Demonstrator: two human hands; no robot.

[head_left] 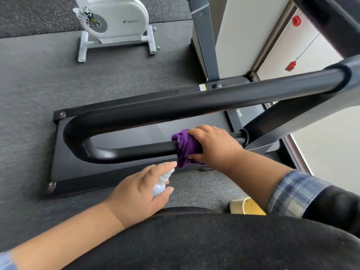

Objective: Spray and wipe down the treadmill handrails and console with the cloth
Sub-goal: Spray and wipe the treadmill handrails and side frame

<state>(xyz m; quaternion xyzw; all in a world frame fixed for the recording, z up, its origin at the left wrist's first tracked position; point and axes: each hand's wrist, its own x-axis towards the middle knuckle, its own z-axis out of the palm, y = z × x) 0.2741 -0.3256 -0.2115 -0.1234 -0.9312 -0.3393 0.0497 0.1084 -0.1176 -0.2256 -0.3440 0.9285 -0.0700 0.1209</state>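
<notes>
- The right hand (214, 145), at centre right of the frame, grips a bunched purple cloth (187, 149), its fingers (202, 131) curled over the cloth and round the lower bar of the black U-shaped tubular treadmill handrail (126, 151).
- The cloth is wrapped round that bar, near the collar where the bar meets the grey treadmill frame (272, 121).
- The left hand (136, 191), below the handrail at lower centre, holds a small white plastic spray bottle (160, 186); its forefinger lies along the nozzle top, which points at the cloth.
- The black treadmill deck (116, 137) lies under the rail on the grey carpeted floor (29, 94).
- A white exercise bike (116, 22) stands at upper left.
- A plaid sleeve (292, 191) covers the right forearm.
</notes>
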